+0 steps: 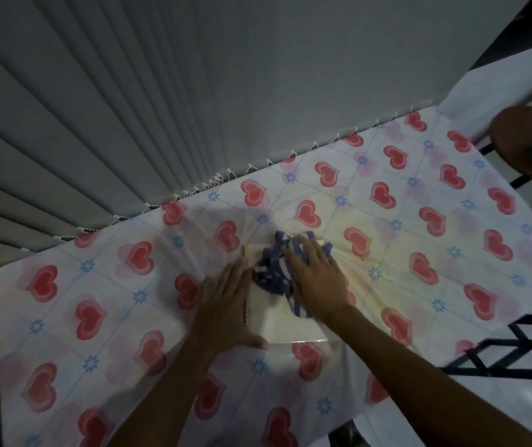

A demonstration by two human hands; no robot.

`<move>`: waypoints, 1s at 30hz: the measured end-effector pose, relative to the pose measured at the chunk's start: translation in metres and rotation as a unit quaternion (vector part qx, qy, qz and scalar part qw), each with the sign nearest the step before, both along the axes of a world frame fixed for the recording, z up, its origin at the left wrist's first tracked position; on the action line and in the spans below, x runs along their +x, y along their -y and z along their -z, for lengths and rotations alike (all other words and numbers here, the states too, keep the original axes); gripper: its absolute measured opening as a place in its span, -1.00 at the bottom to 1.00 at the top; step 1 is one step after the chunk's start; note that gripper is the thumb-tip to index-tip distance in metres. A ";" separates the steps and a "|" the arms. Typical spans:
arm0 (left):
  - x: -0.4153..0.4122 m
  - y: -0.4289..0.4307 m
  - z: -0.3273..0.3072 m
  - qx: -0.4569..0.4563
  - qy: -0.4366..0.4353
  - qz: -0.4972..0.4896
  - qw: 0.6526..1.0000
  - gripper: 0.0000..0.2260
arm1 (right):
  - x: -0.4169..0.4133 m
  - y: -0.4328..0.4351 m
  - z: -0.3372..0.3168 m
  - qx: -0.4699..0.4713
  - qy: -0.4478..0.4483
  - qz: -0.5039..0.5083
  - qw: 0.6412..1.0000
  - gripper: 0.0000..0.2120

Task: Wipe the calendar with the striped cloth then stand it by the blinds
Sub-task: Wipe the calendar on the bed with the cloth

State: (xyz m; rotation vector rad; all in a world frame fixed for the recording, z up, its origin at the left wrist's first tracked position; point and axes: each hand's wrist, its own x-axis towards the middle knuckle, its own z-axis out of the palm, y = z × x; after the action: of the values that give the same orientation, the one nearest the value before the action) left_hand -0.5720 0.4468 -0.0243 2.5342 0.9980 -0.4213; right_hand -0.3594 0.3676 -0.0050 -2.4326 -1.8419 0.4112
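Two bare forearms enter from the near edge of the table and reach toward its middle. Left hand (226,304): laid flat with the fingers spread and straight, palm down across the left edge of the calendar (285,327), thumb extended along its near left corner; it presses down and clasps nothing. Right hand (317,279): also palm down with the fingers apart, pressed onto the striped cloth (272,269), which is bunched beneath and ahead of the fingers; whether any fold is pinched under the palm cannot be told.

Calendar: a pale, cream-coloured card lying flat near the centre of the table, its left border showing a narrow row of small marks, its near edge glossy. Striped cloth: blue and white, crumpled on the far half of the calendar, touching both it and the right hand.

Tablecloth (419,221): white, printed with red hearts and small blue flowers, covering the table. Blinds (97,108): grey vertical slats hanging along the far edge of the table, well apart from the calendar. Round brown stool (522,140): beyond the far right corner.
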 end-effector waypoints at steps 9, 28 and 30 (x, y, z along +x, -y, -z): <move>-0.002 0.001 0.003 0.017 0.046 -0.006 0.999 0.38 | -0.031 0.034 0.010 0.018 -0.031 -0.161 0.986 -0.36; -0.002 -0.001 0.007 0.007 0.035 -0.012 0.999 0.44 | -0.025 0.015 0.009 0.057 -0.053 -0.118 0.990 -0.42; -0.001 -0.001 0.008 0.004 0.020 -0.010 1.000 0.44 | -0.023 -0.001 0.005 0.059 -0.057 -0.079 0.994 -0.45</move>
State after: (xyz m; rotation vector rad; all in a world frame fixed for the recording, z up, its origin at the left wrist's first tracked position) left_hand -0.5734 0.4482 -0.0321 2.5275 1.0117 -0.3600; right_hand -0.3825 0.3689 -0.0098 -2.1512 -1.9576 0.4278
